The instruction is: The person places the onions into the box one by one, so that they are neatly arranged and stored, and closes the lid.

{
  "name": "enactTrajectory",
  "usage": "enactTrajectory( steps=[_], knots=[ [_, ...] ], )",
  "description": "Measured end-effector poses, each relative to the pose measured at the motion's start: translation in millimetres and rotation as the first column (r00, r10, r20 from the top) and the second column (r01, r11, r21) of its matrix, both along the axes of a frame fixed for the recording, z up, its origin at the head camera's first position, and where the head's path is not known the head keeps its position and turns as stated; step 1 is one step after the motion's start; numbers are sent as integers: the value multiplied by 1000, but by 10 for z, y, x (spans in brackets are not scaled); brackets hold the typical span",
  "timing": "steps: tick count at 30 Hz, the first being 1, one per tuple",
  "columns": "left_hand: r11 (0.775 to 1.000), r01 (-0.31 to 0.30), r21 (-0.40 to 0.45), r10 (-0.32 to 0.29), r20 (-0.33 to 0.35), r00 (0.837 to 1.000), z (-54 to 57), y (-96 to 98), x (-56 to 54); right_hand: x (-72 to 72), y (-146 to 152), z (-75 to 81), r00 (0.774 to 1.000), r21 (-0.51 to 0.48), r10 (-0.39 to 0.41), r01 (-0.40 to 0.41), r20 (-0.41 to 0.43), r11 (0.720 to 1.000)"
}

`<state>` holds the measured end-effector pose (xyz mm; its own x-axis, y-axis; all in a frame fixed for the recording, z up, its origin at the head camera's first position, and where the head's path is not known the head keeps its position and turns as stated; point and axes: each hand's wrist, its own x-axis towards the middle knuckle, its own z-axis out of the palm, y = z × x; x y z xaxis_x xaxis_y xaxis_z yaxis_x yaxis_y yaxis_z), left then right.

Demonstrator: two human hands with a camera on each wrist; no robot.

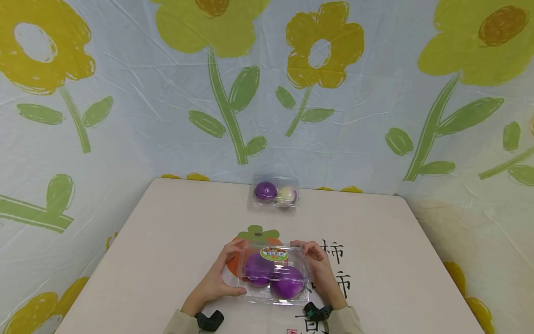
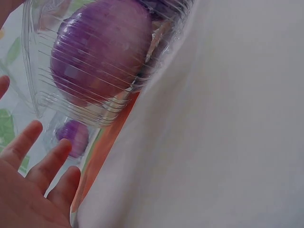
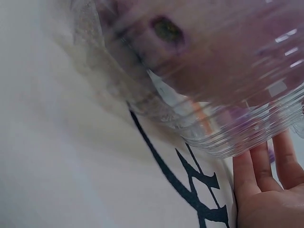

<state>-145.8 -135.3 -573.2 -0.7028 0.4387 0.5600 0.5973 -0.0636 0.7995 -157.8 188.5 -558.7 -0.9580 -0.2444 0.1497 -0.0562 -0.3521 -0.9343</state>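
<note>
In the head view a lidded clear plastic box (image 1: 275, 297), with a label (image 1: 274, 253) on its lid, sits between my hands. Inside lie two round purple fruits or vegetables (image 1: 288, 282); one shows a dark scar (image 3: 167, 29) in the right wrist view. My left hand (image 1: 217, 273) holds the box's left side, thumb at the near corner, index finger at the far one. Its other fingers (image 2: 59, 152) spread out past the far corner. My right hand (image 1: 319, 266) holds the far right corner, several fingertips behind it; its thumb is hidden.
A second clear box (image 1: 275, 204) stands at the table's back edge, with a purple round piece (image 1: 265, 191) and a pale one (image 1: 286, 196) inside. The tabletop (image 1: 175, 232) carries a printed persimmon (image 1: 232, 269) and black characters (image 1: 335, 250). Flower-printed cloth (image 1: 146, 93) surrounds it.
</note>
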Motion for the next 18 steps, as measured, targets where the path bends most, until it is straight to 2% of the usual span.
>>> enactTrajectory(
  steps=[8,14,18],
  knots=[
    [1000,-15,-9,15,31,999,-9,4,21,6,-3,-9,1000,-7,16,-16,-19,1000],
    [999,-26,-30,28,48,998,-14,-3,25,-10,25,-5,996,-18,63,-64,-55,998],
    [999,-22,-49,25,59,998,-11,-17,18,-17,56,62,999,81,14,-10,-46,997]
  ],
)
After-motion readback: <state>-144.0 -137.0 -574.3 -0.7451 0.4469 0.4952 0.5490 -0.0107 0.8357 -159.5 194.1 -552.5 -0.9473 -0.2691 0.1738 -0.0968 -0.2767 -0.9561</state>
